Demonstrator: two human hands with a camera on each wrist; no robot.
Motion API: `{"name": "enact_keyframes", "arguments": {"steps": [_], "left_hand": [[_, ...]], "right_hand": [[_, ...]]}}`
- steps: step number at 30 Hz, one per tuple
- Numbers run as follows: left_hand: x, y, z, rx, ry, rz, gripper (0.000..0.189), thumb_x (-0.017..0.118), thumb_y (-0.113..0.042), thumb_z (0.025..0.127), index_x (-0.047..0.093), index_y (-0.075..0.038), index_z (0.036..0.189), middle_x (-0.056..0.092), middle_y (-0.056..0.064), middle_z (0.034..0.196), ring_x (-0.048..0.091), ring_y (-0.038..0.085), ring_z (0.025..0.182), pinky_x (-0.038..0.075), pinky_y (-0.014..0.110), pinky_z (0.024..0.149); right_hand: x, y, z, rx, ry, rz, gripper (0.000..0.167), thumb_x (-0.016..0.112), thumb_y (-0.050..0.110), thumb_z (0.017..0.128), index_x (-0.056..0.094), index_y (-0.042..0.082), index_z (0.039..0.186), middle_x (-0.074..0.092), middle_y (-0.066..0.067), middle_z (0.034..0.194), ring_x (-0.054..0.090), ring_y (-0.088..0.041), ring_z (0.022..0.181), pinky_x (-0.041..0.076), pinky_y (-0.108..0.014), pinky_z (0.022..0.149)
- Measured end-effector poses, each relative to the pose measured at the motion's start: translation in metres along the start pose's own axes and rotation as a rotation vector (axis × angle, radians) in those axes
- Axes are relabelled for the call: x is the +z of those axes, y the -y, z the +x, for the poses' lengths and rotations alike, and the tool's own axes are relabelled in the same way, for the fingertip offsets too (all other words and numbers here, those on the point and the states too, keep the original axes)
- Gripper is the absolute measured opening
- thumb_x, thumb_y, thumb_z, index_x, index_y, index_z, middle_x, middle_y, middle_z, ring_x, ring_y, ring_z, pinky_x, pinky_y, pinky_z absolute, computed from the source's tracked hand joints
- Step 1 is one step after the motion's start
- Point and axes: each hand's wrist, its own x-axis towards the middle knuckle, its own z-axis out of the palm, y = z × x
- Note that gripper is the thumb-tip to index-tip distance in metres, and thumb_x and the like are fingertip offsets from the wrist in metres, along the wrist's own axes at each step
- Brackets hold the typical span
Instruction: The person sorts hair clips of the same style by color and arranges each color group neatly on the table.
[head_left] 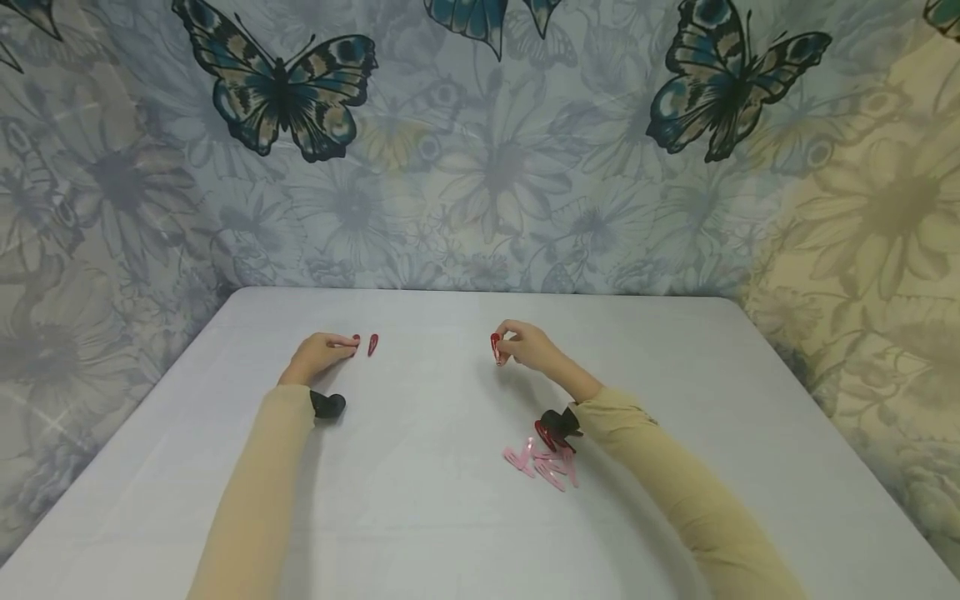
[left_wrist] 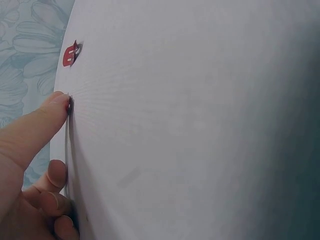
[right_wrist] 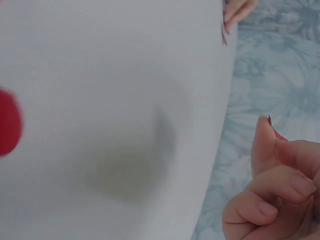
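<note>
My left hand (head_left: 318, 354) is low over the table's far left part. Its thumb (left_wrist: 35, 122) and a fingertip behind it touch a red snap hair clip (head_left: 356, 347) lying on the cloth; the other fingers are loosely bent. Just right of it lies a second red hair clip (head_left: 373, 345), also in the left wrist view as a red clip (left_wrist: 71, 55). My right hand (head_left: 528, 346) is raised above the table and pinches another red hair clip (head_left: 496, 348) between thumb and index finger. In the right wrist view that clip (right_wrist: 278, 135) is mostly hidden by fingertips.
A pile of pink hair clips (head_left: 547, 468) lies near the right forearm, with red hair clips (head_left: 545, 435) at its back edge, partly under the black wrist camera (head_left: 561, 423). White cloth covers the table (head_left: 420, 517). Behind it hangs a butterfly-patterned backdrop (head_left: 502, 208).
</note>
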Motion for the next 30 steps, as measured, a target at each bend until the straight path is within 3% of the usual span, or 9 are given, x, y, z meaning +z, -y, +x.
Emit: {"name": "enact_keyframes", "arguments": {"steps": [11, 22, 27, 30], "left_hand": [[-0.002, -0.005, -0.001, 0.012, 0.01, 0.01, 0.039, 0.057, -0.027, 0.098, 0.061, -0.003, 0.128, 0.049, 0.027, 0.142, 0.045, 0.046, 0.131, 0.035, 0.056, 0.111], [-0.003, 0.001, 0.003, 0.013, 0.002, -0.011, 0.039, 0.058, -0.027, 0.097, 0.062, -0.003, 0.128, 0.051, 0.025, 0.141, 0.047, 0.044, 0.13, 0.037, 0.054, 0.11], [-0.003, 0.002, 0.006, 0.017, -0.003, 0.011, 0.038, 0.058, -0.026, 0.097, 0.062, -0.003, 0.127, 0.05, 0.027, 0.142, 0.047, 0.045, 0.13, 0.037, 0.055, 0.11], [-0.001, 0.005, 0.007, 0.014, -0.001, 0.02, 0.037, 0.059, -0.026, 0.097, 0.063, -0.004, 0.126, 0.05, 0.026, 0.142, 0.047, 0.045, 0.13, 0.037, 0.055, 0.11]], "right_hand": [[0.022, 0.008, 0.024, 0.035, -0.069, 0.015, 0.008, 0.049, 0.006, 0.097, 0.056, 0.004, 0.101, 0.07, -0.006, 0.069, 0.054, -0.018, 0.066, 0.034, -0.02, 0.055], [0.048, 0.024, 0.047, 0.061, -0.061, 0.055, 0.01, 0.052, 0.008, 0.096, 0.059, 0.003, 0.101, 0.07, -0.002, 0.063, 0.046, -0.007, 0.056, 0.031, -0.019, 0.054], [0.058, 0.029, 0.054, 0.075, -0.074, 0.059, 0.009, 0.052, 0.009, 0.094, 0.06, 0.005, 0.096, 0.069, 0.001, 0.058, 0.059, -0.012, 0.072, 0.032, -0.022, 0.061], [0.066, 0.028, 0.061, 0.08, -0.062, 0.071, 0.008, 0.052, 0.008, 0.095, 0.059, 0.005, 0.096, 0.062, 0.008, 0.052, 0.057, -0.01, 0.07, 0.033, -0.02, 0.061]]}}
